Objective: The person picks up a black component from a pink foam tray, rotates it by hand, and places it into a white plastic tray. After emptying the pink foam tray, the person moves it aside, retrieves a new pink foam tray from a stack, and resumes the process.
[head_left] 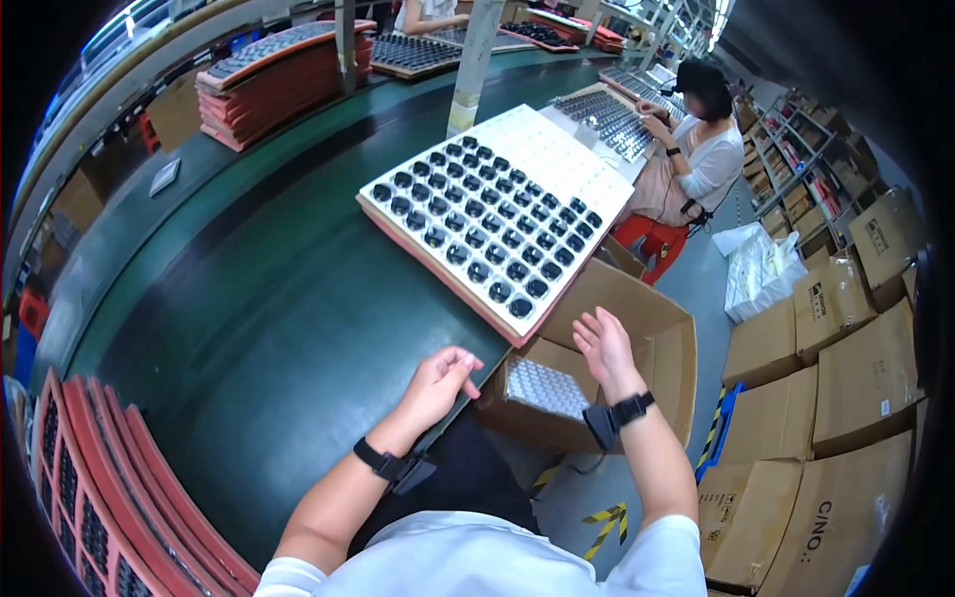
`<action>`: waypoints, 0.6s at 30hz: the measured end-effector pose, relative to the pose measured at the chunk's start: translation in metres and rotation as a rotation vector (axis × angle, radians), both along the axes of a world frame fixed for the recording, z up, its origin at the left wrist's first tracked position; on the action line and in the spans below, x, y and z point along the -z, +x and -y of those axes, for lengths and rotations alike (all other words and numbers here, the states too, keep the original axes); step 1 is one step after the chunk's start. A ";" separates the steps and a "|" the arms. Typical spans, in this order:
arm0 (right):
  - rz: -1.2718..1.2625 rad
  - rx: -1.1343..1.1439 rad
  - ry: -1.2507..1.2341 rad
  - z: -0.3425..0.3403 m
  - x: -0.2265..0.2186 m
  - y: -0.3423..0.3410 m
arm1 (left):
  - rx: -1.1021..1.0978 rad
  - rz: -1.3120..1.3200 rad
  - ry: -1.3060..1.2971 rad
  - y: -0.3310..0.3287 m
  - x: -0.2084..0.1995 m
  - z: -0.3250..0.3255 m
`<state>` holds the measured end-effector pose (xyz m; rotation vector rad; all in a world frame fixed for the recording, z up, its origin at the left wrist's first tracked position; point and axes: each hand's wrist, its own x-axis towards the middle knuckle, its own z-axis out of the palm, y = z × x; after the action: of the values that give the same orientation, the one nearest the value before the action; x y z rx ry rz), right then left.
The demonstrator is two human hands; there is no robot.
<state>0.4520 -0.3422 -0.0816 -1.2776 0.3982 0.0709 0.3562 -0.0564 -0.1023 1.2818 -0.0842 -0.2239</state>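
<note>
A white tray point(557, 149) of round cells lies tilted across the table, on top of reddish trays point(428, 261). Rows of small black round parts point(476, 239) fill its nearer portion, while bare white cells show along the far side. Just off the tray's near corner, my left hand point(438, 383) hovers over the table edge, its fingers loosely bent and holding nothing I can see. My right hand point(605, 348) is raised above an opened cardboard box point(668, 348), fingers spread and nothing in them. Inside that box sits a white block with a honeycomb-like pattern point(545, 386).
Reddish trays point(139, 488) are stacked at the lower left, more point(264, 90) at the far left. A metal post point(472, 75) rises beyond the white tray. Another person point(696, 149) works at the far right. Cardboard boxes point(860, 368) pile up along the right.
</note>
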 end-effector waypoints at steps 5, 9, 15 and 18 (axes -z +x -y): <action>-0.053 0.233 0.008 0.015 0.008 0.100 | -0.008 -0.160 -0.061 -0.001 0.018 -0.008; -0.065 0.336 -0.046 0.049 0.011 0.161 | 0.012 -0.428 -0.542 0.000 0.027 -0.004; -0.084 0.313 -0.131 0.072 0.022 0.223 | 0.341 -0.716 -0.836 0.005 0.046 0.027; 0.011 0.379 0.007 0.071 0.038 0.254 | 0.366 -0.750 -0.853 0.012 0.049 0.040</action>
<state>0.7056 -0.4132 -0.1198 -1.1763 0.6239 -0.2551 0.3687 -0.0965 -0.1513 0.2713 0.2156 -0.8676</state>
